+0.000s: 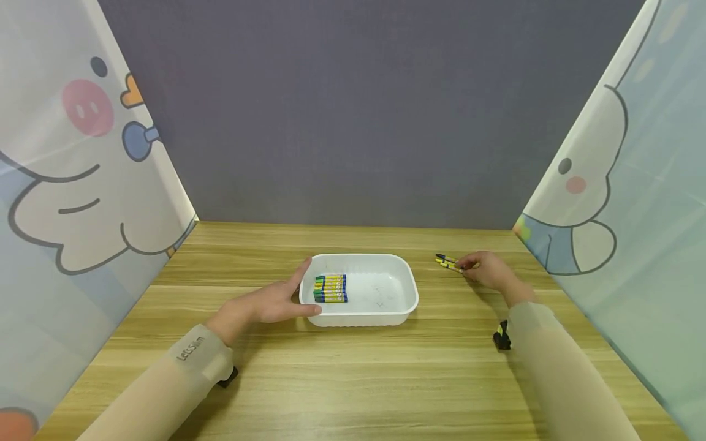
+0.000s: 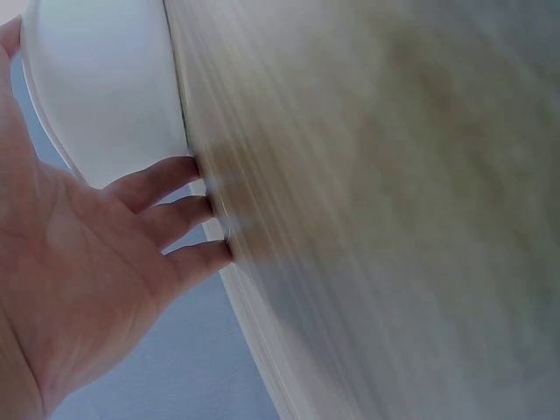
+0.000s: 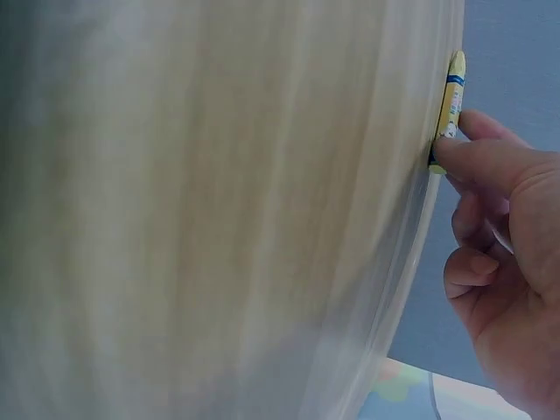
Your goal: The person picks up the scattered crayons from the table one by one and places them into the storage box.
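A white plastic tray [image 1: 380, 320] stands on the table, with several crayons [image 1: 331, 288] in yellow wrappers lying side by side in its left part. My left hand [image 1: 276, 301] is spread around the tray's left end, thumb at the front rim. In the left wrist view, the fingers of that hand [image 2: 96, 254] are nearly straight and reach the tabletop beside the tray wall. To the right of the tray, my right hand [image 1: 488, 269] pinches the near end of a yellow crayon [image 3: 451, 105] between thumb and index finger. A dark-tipped crayon [image 1: 445, 257] lies just behind it.
Wood-grain table [image 1: 364, 380] beneath everything. A grey panel [image 1: 353, 122] rises at its back edge, and printed cartoon sheets [image 1: 584, 153] line both sides. Small black objects show beside each sleeve, one by the right sleeve [image 1: 501, 337].
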`<state>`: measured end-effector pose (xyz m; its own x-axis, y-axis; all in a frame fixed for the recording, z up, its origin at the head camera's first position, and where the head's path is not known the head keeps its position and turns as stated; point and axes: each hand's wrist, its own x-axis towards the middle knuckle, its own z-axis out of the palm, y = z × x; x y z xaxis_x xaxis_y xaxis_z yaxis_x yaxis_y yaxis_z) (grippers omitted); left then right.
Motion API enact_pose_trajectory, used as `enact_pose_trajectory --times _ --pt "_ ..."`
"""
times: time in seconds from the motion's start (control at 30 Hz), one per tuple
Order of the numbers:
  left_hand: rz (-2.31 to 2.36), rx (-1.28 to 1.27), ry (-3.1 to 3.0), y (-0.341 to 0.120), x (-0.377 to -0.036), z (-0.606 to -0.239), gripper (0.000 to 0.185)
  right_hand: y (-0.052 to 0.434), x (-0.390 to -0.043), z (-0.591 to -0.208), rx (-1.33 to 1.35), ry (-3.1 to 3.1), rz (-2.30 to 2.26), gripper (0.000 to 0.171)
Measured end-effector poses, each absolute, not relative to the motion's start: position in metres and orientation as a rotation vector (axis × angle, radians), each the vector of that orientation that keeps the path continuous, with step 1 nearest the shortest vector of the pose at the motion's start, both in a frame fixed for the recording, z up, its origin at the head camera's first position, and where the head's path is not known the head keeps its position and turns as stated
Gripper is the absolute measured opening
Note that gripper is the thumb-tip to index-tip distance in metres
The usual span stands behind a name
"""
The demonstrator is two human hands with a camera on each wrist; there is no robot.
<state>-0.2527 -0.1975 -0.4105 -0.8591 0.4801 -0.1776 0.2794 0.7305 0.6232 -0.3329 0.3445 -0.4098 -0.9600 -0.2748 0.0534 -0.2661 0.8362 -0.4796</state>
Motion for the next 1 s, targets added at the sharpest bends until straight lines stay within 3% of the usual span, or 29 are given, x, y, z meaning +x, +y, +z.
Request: enact_pose_trajectory --times 0.5,1.0 --pt "0.856 0.606 2.609 -0.197 -0.253 -0.412 0.127 0.321 -0.33 -0.404 -0.542 3.001 -0.766 0.025" --pt "0.856 0.614 2.623 -0.198 -0.255 -0.414 0.126 0.209 -0.309 -0.364 -0.823 2.881 -1.013 0.023"
